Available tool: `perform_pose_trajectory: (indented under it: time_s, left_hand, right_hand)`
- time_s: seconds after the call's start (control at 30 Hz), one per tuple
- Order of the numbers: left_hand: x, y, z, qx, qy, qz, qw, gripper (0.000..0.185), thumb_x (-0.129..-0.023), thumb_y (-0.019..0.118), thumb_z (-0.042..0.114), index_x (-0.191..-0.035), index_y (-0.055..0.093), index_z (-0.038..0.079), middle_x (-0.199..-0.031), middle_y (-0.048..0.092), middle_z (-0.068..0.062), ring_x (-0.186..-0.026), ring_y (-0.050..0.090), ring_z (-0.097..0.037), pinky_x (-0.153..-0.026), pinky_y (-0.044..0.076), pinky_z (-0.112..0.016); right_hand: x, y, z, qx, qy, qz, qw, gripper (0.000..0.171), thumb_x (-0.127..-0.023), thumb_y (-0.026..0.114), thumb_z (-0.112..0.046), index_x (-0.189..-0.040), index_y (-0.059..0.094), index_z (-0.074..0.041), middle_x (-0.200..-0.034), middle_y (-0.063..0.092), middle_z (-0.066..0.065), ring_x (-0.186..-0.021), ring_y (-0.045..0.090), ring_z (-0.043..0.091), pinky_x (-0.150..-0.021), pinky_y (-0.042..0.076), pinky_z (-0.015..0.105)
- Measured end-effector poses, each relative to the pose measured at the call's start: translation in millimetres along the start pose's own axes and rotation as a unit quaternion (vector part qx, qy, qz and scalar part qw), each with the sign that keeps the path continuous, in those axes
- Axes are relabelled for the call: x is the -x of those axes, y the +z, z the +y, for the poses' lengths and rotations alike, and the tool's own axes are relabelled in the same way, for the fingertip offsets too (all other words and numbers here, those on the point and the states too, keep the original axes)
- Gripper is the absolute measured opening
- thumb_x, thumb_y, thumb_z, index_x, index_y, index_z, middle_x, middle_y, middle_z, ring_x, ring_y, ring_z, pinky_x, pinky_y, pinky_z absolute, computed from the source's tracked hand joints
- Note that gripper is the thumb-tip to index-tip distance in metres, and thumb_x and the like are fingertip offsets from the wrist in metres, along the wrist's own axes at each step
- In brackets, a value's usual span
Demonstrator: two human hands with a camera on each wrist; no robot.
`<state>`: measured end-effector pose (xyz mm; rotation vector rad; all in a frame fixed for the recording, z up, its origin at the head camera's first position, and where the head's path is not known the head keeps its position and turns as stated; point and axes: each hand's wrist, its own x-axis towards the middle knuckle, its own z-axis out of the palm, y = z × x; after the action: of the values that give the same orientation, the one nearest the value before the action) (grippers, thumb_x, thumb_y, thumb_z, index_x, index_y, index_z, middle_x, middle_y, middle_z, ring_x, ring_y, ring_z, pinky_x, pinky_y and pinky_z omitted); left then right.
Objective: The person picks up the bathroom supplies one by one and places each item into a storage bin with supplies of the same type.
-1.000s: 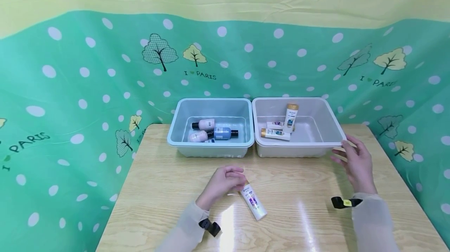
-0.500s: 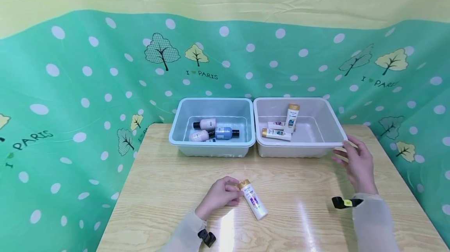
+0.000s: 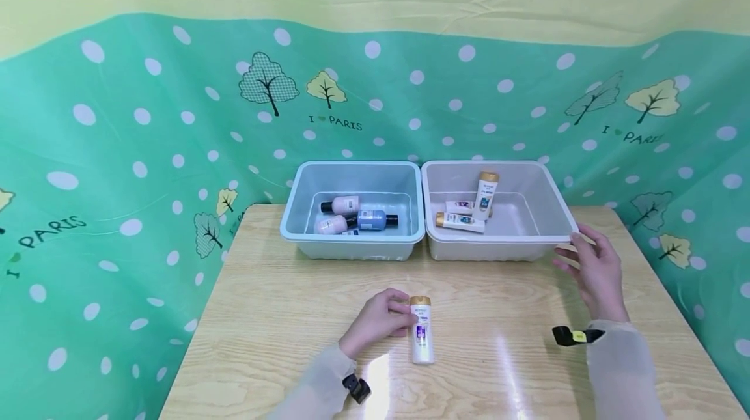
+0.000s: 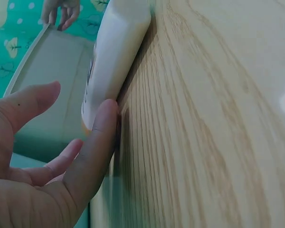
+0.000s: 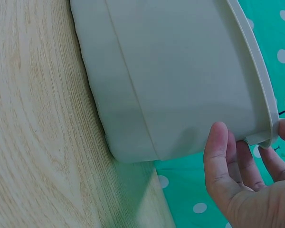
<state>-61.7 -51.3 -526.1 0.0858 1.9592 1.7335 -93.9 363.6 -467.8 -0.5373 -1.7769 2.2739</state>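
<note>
Sorting of small bottles into two bins seems to be partly done. Dark-capped bottles (image 3: 357, 217) are already laid in the blue bin (image 3: 351, 238), and gold-capped white ones (image 3: 469, 211) in the white bin (image 3: 498, 243). One white bottle (image 3: 422, 332) with a gold cap is left on the wooden table (image 3: 263, 316), in front of the bins, so it is judged that this last piece is not yet placed (most likely it belongs with the other gold caps).

The bottle is lying flat. Its long axis runs almost straight away from the person, with the cap pointing to the bins and the base to the near edge of the table.

The left hand (image 3: 381, 322) is placed at the cap end; its fingers (image 4: 92, 142) are nearly straight and touch the bottle's side, not closed around it. The corner rim of the white bin is held by the right hand (image 3: 594, 273), the thumb on one side and the fingers (image 5: 218, 161) curled under the lip.
</note>
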Motion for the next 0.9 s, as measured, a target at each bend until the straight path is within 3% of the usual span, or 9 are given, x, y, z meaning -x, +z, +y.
perform_pose_trajectory:
  time_s: [0.1,0.2,0.33,0.4,0.6,0.67,0.73,0.9]
  left_hand:
    - [-1.4,6.0,2.1,-0.039,0.008,0.0,0.9992,0.052,-0.084,0.082,0.01,-0.127,0.057,-0.003,-0.102,0.068,-0.011,-0.081,0.07,-0.022,-0.07,0.061,-0.035]
    - [-2.7,12.7,4.5,-0.126,0.028,0.009,0.9916,0.059,-0.082,0.085,0.019,-0.129,0.057,-0.002,-0.103,0.07,-0.008,-0.084,0.068,-0.017,-0.074,0.059,-0.033]
    - [-3.2,23.6,8.3,-0.26,0.05,0.026,0.964,0.076,-0.077,0.088,0.033,-0.135,0.054,-0.002,-0.103,0.069,-0.002,-0.088,0.063,-0.013,-0.077,0.053,-0.03]
    - [-2.5,29.2,9.1,-0.303,0.055,0.032,0.9508,0.08,-0.075,0.089,0.036,-0.135,0.053,-0.003,-0.1,0.066,0.0,-0.083,0.06,-0.013,-0.072,0.053,-0.029]
    - [0.8,41.0,9.4,-0.402,0.077,0.055,0.9109,0.08,-0.073,0.09,0.04,-0.13,0.055,-0.004,-0.095,0.056,-0.004,-0.068,0.052,-0.014,-0.056,0.046,-0.024]
    - [1.6,43.0,9.0,-0.419,0.082,0.06,0.9023,0.081,-0.073,0.09,0.038,-0.131,0.054,-0.006,-0.097,0.056,-0.006,-0.067,0.053,-0.015,-0.054,0.046,-0.024]
    - [2.1,43.9,8.7,-0.424,0.087,0.063,0.8994,0.079,-0.074,0.09,0.035,-0.13,0.054,-0.007,-0.096,0.057,-0.007,-0.066,0.054,-0.016,-0.053,0.046,-0.023]
    - [2.1,43.1,9.8,-0.41,0.094,0.063,0.905,0.073,-0.075,0.088,0.026,-0.129,0.054,-0.01,-0.09,0.06,-0.008,-0.062,0.055,-0.015,-0.048,0.046,-0.02]
  right_hand:
    - [0.0,0.4,-0.3,-0.002,0.0,-0.001,1.0,0.053,-0.097,0.068,-0.029,-0.144,0.048,-0.015,-0.119,0.054,0.003,-0.091,0.07,0.019,-0.075,0.059,0.034]
    - [0.1,0.8,-0.8,-0.001,0.0,-0.001,1.0,0.052,-0.097,0.068,-0.029,-0.144,0.049,-0.015,-0.119,0.054,0.003,-0.09,0.07,0.018,-0.075,0.06,0.033]
    - [0.2,1.0,-1.3,-0.007,-0.001,-0.004,1.0,0.051,-0.098,0.067,-0.028,-0.143,0.049,-0.015,-0.119,0.054,0.004,-0.087,0.07,0.016,-0.075,0.06,0.033]
    - [0.2,0.9,-1.2,-0.01,-0.001,-0.005,1.0,0.05,-0.098,0.067,-0.027,-0.143,0.049,-0.015,-0.119,0.054,0.004,-0.087,0.07,0.017,-0.075,0.059,0.034]
    - [-0.6,0.6,-0.6,0.001,-0.001,-0.002,1.0,0.05,-0.097,0.068,-0.028,-0.143,0.05,-0.016,-0.12,0.055,0.003,-0.091,0.07,0.018,-0.074,0.06,0.033]
    - [-0.9,0.4,-0.4,-0.001,-0.002,-0.004,1.0,0.05,-0.097,0.068,-0.028,-0.143,0.05,-0.015,-0.12,0.055,0.003,-0.09,0.07,0.018,-0.074,0.06,0.033]
    - [-1.3,0.1,-0.1,-0.005,-0.003,-0.006,1.0,0.05,-0.097,0.068,-0.027,-0.143,0.05,-0.015,-0.119,0.055,0.004,-0.088,0.07,0.017,-0.074,0.06,0.034]
    - [-2.4,-0.9,0.4,-0.006,-0.004,-0.004,1.0,0.05,-0.098,0.067,-0.027,-0.143,0.05,-0.015,-0.119,0.055,0.004,-0.087,0.071,0.017,-0.074,0.06,0.033]
